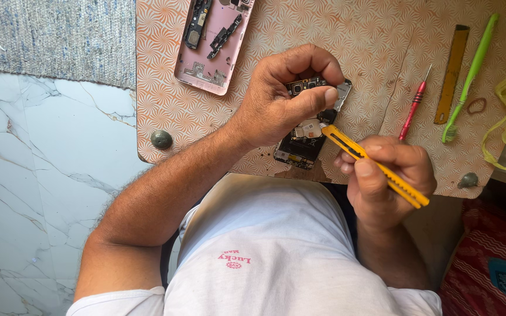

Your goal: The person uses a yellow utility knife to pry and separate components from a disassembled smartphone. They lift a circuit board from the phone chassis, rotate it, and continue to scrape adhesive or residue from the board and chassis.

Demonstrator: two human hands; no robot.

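I see left hand [279, 99] clamped around opened phone [308, 137], steadying it; right hand [387, 175] fisted on yellow cutter [373, 165], tip at phone's edge for prying.

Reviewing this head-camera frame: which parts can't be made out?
- Opened phone: its middle hidden under the left hand.
- Yellow knife: blade tip too small to tell; handle partly wrapped by the right hand.
- Pink back cover: top cut off by the frame edge.
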